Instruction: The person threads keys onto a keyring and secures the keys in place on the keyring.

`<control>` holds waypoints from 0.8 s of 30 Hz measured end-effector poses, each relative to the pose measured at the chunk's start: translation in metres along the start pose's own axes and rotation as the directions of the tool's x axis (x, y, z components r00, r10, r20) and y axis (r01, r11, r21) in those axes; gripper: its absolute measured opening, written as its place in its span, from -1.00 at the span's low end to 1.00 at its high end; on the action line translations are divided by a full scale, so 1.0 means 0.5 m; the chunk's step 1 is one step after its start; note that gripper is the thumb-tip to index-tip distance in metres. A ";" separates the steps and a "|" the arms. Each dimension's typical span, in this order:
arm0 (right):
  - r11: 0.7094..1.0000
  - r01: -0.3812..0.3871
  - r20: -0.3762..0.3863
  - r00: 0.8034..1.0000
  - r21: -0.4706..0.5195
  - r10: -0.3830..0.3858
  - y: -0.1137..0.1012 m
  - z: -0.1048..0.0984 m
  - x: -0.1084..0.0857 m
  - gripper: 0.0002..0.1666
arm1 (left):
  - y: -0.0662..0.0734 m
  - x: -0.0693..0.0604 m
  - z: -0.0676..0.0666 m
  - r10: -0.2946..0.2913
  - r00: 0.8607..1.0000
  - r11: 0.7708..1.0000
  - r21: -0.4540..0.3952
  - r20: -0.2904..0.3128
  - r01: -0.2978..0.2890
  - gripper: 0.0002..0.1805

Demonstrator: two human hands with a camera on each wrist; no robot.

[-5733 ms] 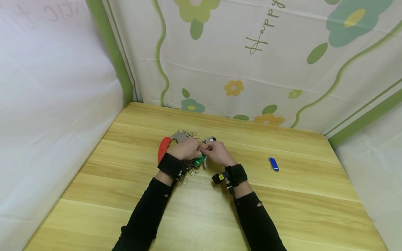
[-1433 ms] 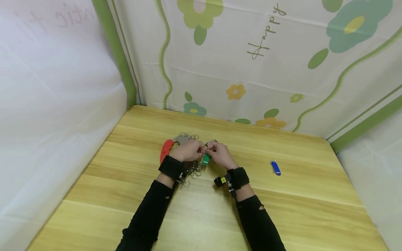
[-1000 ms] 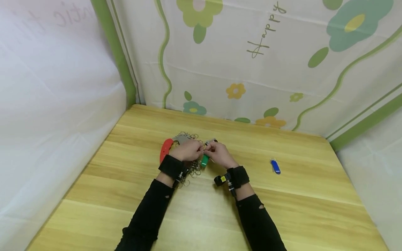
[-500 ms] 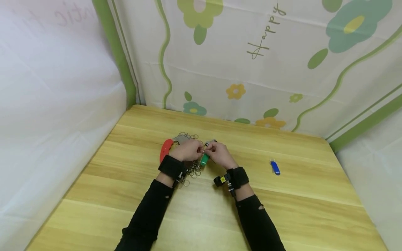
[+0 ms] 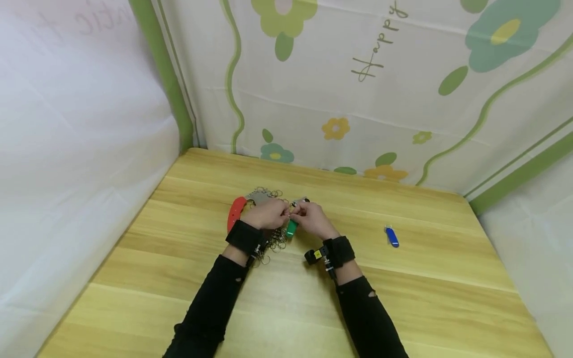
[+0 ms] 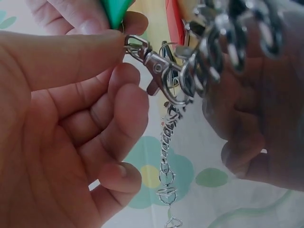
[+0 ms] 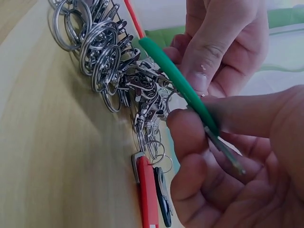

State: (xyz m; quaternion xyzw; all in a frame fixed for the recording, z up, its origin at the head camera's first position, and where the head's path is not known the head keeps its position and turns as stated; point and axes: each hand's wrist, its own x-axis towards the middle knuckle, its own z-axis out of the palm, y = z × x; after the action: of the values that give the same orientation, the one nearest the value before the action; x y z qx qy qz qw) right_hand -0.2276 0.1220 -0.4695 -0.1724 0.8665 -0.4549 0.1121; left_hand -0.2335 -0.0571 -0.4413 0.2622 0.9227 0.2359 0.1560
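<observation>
My left hand [image 5: 267,214] bends over a grey metal piece [image 5: 255,197] with a red handle [image 5: 236,213] and many clasps and rings [image 5: 277,240]. In the left wrist view, thumb and finger pinch the end of a silver clasp [image 6: 154,66] on that piece. Close on its right, my right hand [image 5: 315,220] pinches a green tag [image 5: 292,228]; the right wrist view shows this tag [image 7: 175,73] between thumb and fingers, a thin metal strip below it. The fingers hide where clasp and tag meet. A red tag [image 7: 148,194] hangs among the rings.
A blue tag [image 5: 392,237] with a small ring lies on the wooden table [image 5: 429,308] to the right. A small black and silver item [image 5: 306,200] is just behind my right hand. Patterned cloth [image 5: 304,94] stands behind the table.
Since the earliest frame, the green tag has swung from a slant toward the lower left to nearly straight down. Over the last second both hands stay almost in place; the whole view shifts slightly.
</observation>
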 end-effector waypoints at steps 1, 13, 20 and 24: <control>1.000 0.003 0.005 1.000 0.003 -0.003 0.000 0.001 0.001 -0.87 | 0.000 -0.001 0.000 0.000 1.000 1.000 0.000 0.000 0.000 -0.82; 0.999 -0.043 -0.056 0.997 0.020 0.044 -0.006 0.001 0.003 -0.90 | -0.003 0.002 -0.005 0.017 0.999 0.999 -0.028 -0.049 -0.018 -0.88; 0.999 -0.046 -0.063 0.997 0.008 0.046 -0.008 0.001 0.004 -0.89 | -0.004 0.002 -0.006 -0.002 0.999 0.999 -0.052 -0.050 -0.001 -0.81; 0.999 -0.037 -0.049 0.998 0.009 0.037 -0.008 0.001 0.003 -0.91 | -0.003 0.001 -0.005 -0.013 0.999 0.997 -0.074 -0.037 0.011 -0.83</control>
State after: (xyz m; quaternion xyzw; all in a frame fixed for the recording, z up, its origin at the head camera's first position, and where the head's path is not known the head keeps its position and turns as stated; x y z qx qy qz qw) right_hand -0.2282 0.1188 -0.4665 -0.1446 0.8701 -0.4604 0.0997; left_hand -0.2356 -0.0591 -0.4400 0.2461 0.9176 0.2740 0.1496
